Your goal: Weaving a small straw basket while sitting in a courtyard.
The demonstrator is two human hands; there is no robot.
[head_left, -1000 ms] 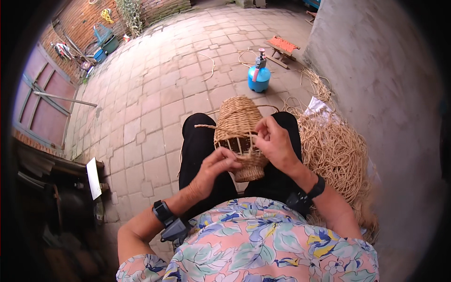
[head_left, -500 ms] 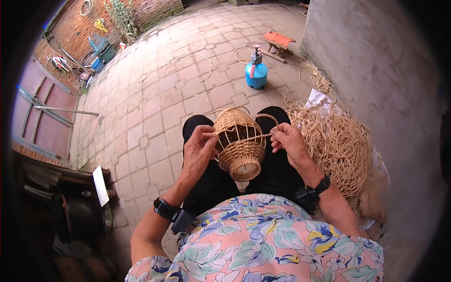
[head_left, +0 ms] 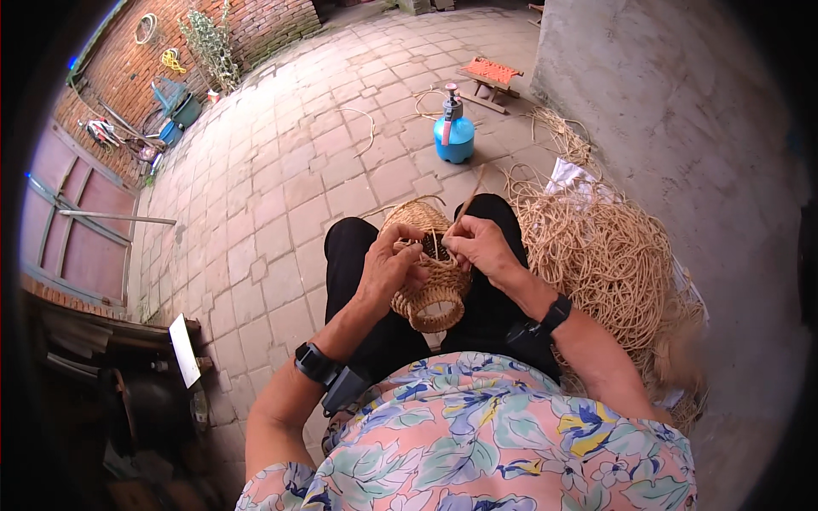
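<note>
A woven straw-coloured basket [head_left: 413,220] lies on its side across my lap, its round, ring-like end [head_left: 436,313] toward me. Between its two woven bands runs an open section of bare upright stakes, mostly covered by my fingers. My left hand [head_left: 394,262] is closed over the left of this section, thumb and fingers pinched at the stakes; exactly what they grip is partly hidden. Close beside it on the right, my right hand [head_left: 484,249] pinches a twisted straw cord [head_left: 470,194], whose loose tail sticks up beyond the fingers.
A big heap of straw cord [head_left: 596,255] lies right of my legs, against a grey wall [head_left: 673,111]. Ahead stand a blue pump sprayer [head_left: 454,138] and a low orange-topped stool [head_left: 492,72] on the paving. A dark cluttered shelf [head_left: 111,375] is at the left.
Both hands have come closer together over the basket's open section. My right hand moved left with the cord, whose tail now points up and away. The whole view shifted slightly.
</note>
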